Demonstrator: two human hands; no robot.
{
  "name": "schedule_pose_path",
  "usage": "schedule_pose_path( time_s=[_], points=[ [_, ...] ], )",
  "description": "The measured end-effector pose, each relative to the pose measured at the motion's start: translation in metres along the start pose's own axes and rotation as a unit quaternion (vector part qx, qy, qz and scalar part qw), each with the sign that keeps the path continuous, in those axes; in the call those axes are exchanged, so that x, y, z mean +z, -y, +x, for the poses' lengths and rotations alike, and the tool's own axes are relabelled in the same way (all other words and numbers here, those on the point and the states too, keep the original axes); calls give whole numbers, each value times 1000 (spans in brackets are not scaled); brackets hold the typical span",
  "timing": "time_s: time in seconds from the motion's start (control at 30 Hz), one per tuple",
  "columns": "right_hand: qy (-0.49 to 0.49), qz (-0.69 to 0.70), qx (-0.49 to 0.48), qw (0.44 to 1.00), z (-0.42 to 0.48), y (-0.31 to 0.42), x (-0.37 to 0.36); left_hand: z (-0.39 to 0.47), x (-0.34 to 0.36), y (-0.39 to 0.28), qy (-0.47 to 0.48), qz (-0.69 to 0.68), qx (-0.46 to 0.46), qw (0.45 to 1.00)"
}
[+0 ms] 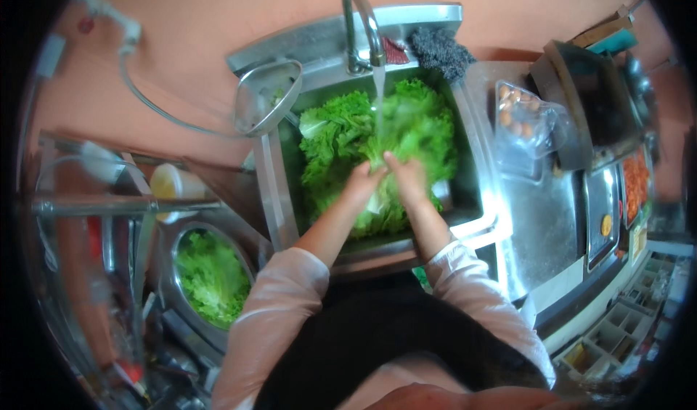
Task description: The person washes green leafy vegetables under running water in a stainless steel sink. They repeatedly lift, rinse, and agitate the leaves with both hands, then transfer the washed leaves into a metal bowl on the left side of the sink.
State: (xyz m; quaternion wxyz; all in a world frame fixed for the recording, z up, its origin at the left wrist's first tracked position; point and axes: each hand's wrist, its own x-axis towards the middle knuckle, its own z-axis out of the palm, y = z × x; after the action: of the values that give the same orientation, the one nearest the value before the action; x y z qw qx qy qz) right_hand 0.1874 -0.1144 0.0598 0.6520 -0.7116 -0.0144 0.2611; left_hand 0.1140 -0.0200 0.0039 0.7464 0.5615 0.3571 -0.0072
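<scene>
A steel sink [270, 192] in front of me is heaped with green leaf lettuce [337, 129]. My left hand [364, 181] and my right hand [407, 177] meet over the heap, both gripping one lettuce head [403, 137] by its pale base. Its frilly leaves spread away from me, blurred by motion. From the curved faucet [375, 45] a stream of water [379, 97] runs down onto the leaves just beyond my hands. The fingers of both hands are partly hidden by the lettuce and each other.
Left of the sink, more lettuce [212, 279] fills a round metal container. A strainer [269, 97] rests on the sink's back left corner; a dark scrubbing cloth [441, 53] lies at the back right. Eggs [514, 110] in a clear plastic carton stand on the steel counter [544, 230], beside trays.
</scene>
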Motion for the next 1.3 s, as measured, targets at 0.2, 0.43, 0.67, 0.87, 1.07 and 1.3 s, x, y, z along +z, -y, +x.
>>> schedule_pose_path(
  time_s=[0.2, 0.43, 0.67, 0.87, 1.07, 1.3],
  points=[
    [48, 109, 201, 972, 14, -15, -2, 1, -5, 12, 29, 85, 62, 994],
    [-61, 311, 218, 923, 20, -28, 8, 1, -7, 12, -93, -195, 77, 973],
    [90, 178, 140, 970, 12, -16, -9, 24, -74, 47, -237, -247, 27, 939],
    [239, 188, 70, 950, -3, -26, -11, 27, -87, 50, -158, -308, -42, 937],
    [230, -200, -23, 952, 10, -53, -12, -22, -25, -16, 79, -408, -20, 910],
    [194, -67, -5, 979, -5, -36, -9, -17, -9, -10, -63, -199, 48, 977]
  ],
)
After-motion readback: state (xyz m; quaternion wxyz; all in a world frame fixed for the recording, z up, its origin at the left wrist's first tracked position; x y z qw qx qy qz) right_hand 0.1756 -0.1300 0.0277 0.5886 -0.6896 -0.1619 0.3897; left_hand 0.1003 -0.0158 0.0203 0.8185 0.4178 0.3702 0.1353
